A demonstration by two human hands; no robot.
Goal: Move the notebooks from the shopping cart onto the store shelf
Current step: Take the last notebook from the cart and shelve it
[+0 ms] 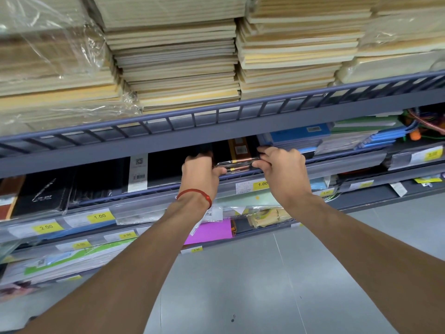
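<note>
A small stack of dark, plastic-wrapped notebooks [237,164] lies at the front edge of the middle store shelf [337,162]. My left hand [201,175] grips its left end with the thumb along the front. At the stack's right end, my right hand [281,168] has its fingers curled over the top. Behind the stack a brown notebook [240,147] with a barcode label lies flat on the same shelf. The shopping cart is out of view.
Tall piles of cream notebooks [178,63] fill the shelf above, behind a blue wire rail [216,116]. Black notebooks [43,194] lie to the left, blue ones [298,135] to the right. Lower shelves carry yellow price tags [100,216] and a pink pad [212,231]. Grey floor lies below.
</note>
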